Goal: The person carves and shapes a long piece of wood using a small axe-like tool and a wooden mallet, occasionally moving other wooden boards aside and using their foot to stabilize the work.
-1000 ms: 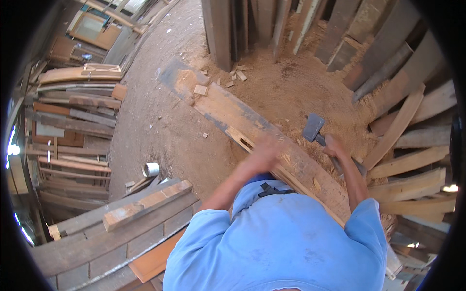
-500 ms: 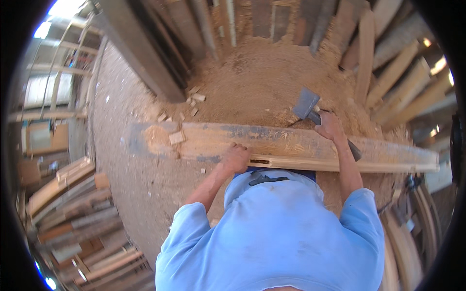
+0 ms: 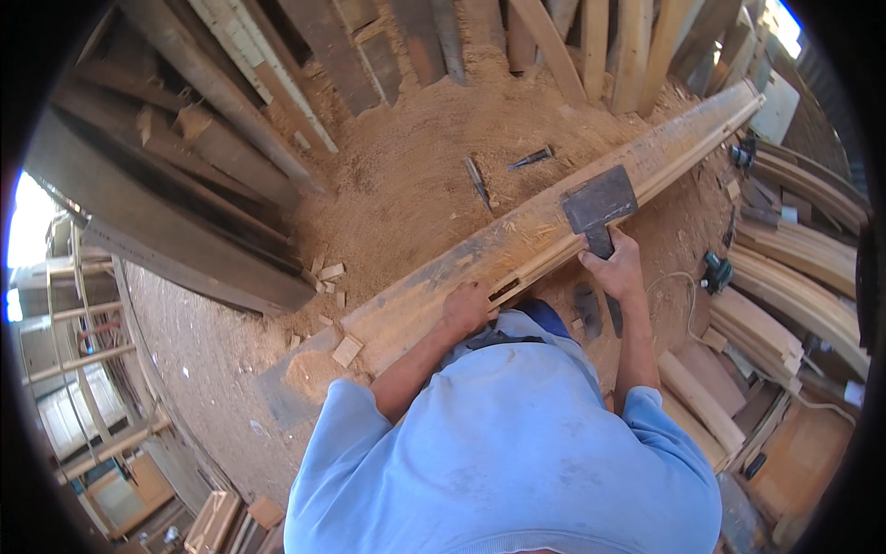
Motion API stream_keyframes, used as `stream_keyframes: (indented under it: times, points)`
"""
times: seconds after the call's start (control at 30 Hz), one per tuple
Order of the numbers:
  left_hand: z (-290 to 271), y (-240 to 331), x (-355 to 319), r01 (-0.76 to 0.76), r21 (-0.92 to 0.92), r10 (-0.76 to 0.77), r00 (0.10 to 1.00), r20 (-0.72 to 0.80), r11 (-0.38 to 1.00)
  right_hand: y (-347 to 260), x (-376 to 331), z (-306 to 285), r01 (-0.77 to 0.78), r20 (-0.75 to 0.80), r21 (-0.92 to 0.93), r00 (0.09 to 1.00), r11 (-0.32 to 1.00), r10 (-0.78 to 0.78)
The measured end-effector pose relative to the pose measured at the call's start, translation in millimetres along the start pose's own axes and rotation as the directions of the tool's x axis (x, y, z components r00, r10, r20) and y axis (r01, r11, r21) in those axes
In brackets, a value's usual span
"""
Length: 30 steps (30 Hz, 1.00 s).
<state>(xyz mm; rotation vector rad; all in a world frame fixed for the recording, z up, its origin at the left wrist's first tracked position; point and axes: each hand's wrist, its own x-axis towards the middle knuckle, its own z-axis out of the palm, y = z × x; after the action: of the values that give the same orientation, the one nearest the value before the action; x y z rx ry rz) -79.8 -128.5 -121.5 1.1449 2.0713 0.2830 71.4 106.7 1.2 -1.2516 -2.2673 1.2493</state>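
My right hand is wrapped round the handle of a dark mallet, close below its broad, blocky head. The head hangs over a narrow wooden rail that lies along the near edge of a thick plank. A dark slot is cut in the rail near its left end. Around that end my left hand is closed, just left of the slot; its fingertips are partly hidden. Beyond the plank, two chisel-like tools, one a dark chisel and the other a second chisel, lie on the sawdust.
Small wood offcuts and shavings lie at the plank's left end. Upright boards lean at the far left and back. Stacked curved timbers, a green-and-black power tool and its pale cord are on the right.
The view has swung, so the plank now slants up to the right. The mallet's head has come nearer the rail and faces another way. My left hand stays on the rail's end.
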Motion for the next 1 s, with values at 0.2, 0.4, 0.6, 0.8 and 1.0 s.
stream_keyframes:
  times: [0.2,0.4,0.6,0.8,1.0]
  points:
    - [-13,14,-5,-0.116,0.055,0.119,0.991,-0.055,0.992,6,-34,-10,-0.137,-0.063,0.092,0.988,0.986,0.143]
    - [-12,2,35,-0.253,0.011,0.250,0.960,0.124,0.967,17,-56,-22,-0.210,-0.085,0.209,0.969,0.955,0.232]
    - [-13,-27,35,-0.084,-0.459,0.230,0.935,0.272,0.884,35,-68,-42,-0.230,-0.130,0.367,0.947,0.901,0.295]
    - [6,-41,10,0.168,-0.550,0.207,0.807,0.554,0.818,23,-83,-54,-0.365,-0.160,0.152,0.908,0.918,0.388]
    - [71,-50,-29,0.675,-0.631,0.173,0.619,0.767,0.383,41,-97,-56,-0.200,-0.203,-0.069,0.962,0.977,0.183]
